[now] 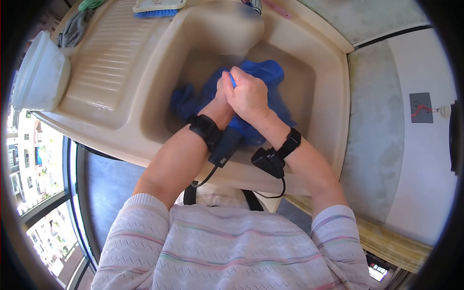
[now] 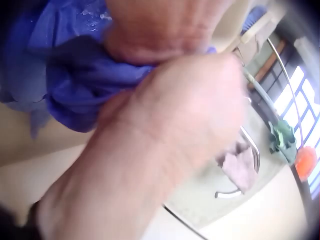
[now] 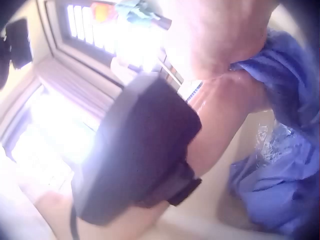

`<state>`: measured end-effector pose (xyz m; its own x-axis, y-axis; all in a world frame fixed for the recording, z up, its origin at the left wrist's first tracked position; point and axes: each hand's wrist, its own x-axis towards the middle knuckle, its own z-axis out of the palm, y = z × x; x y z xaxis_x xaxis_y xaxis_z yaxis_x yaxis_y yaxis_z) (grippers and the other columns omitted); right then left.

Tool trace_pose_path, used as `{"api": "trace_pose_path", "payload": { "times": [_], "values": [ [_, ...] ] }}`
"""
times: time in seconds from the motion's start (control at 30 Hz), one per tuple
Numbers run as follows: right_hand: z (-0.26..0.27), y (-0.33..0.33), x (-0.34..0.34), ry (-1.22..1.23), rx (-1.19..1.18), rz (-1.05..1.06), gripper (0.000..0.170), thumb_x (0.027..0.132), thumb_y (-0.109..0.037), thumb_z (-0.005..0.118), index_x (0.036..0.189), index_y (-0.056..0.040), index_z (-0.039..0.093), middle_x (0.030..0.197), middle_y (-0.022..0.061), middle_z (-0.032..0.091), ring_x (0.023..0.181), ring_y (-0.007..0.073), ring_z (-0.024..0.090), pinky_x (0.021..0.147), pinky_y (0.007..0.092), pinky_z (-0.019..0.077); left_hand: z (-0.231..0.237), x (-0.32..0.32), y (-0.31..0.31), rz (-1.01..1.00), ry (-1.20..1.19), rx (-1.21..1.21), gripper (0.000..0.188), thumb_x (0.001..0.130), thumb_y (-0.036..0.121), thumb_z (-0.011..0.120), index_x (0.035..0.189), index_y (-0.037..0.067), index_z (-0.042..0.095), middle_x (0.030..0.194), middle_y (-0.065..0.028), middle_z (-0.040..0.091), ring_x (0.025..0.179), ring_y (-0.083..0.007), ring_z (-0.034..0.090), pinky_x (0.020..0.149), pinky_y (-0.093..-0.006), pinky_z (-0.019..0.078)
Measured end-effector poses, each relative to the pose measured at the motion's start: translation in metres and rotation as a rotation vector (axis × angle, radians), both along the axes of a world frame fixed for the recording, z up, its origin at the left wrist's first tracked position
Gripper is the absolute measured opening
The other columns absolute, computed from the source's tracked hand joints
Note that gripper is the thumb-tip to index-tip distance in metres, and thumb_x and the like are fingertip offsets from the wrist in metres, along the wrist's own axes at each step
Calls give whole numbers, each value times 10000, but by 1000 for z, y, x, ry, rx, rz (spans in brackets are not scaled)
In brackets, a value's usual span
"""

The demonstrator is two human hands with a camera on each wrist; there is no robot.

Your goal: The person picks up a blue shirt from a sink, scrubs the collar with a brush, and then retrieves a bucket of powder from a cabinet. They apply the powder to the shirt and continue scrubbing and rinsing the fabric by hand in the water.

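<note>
A wet blue cloth [image 1: 266, 72] lies bunched in the beige sink [image 1: 333, 82], in shallow water. My left hand [image 1: 223, 94] and right hand [image 1: 247, 94] are pressed together over it, both gripping a bunched part. A bit of blue shows between the fingers in the head view. In the left wrist view a twisted roll of the cloth [image 2: 90, 85] comes out between the left hand [image 2: 180, 105] and the right. From the right wrist view the cloth [image 3: 290, 75] hangs from the hands down toward the water. Most fingertips are hidden.
A ribbed washboard surface [image 1: 108, 63] adjoins the sink on the left. A white tub [image 1: 41, 72], a grey cloth [image 1: 75, 29] and a blue-bristled brush [image 1: 158, 7] stand or lie around it. Black cameras [image 1: 224, 147] with cables are strapped to both wrists.
</note>
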<state>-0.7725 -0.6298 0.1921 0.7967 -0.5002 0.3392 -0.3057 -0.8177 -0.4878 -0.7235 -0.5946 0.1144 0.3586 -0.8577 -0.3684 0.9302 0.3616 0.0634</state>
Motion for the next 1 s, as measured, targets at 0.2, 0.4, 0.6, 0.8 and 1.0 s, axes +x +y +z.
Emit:
{"api": "trace_pose_path", "payload": {
  "times": [0.2,0.4,0.6,0.8,1.0],
  "values": [
    [-42,-81,-10,111,154,-221,262,829,-282,542,818,-32,620,762,207,601,739,373,581,660,408,467,19,3,-32,-55,-242,401,293,917,267,431,1045,29,545,944,-88,584,839,-203,558,734,-337,456],
    [0,-110,-46,-24,1229,66,356,843,-205,581,1109,28,544,999,27,581,920,128,534,830,250,417,33,7,-24,-194,-174,329,373,909,328,459,1060,-8,514,1041,-128,580,901,-250,575,793,-407,464],
    [3,-74,-21,-109,563,42,246,776,-233,643,911,-28,617,828,161,632,763,204,608,710,297,470,-4,11,-32,-148,-168,369,362,914,347,442,1041,18,523,1035,-123,579,918,-248,572,787,-402,467],
    [-25,-45,-6,27,23,-175,260,823,-319,520,754,-89,618,738,182,615,676,371,589,625,441,475,24,-10,-26,-39,-280,541,299,933,292,359,978,84,569,955,-97,586,948,-193,527,755,-294,415],
    [-15,-18,-4,-129,-96,1,286,830,-301,500,682,-64,565,648,175,591,600,371,574,557,468,454,-13,3,-5,-56,-193,33,361,919,339,358,938,33,549,935,-103,590,876,-225,563,761,-345,445]
  ]
}}
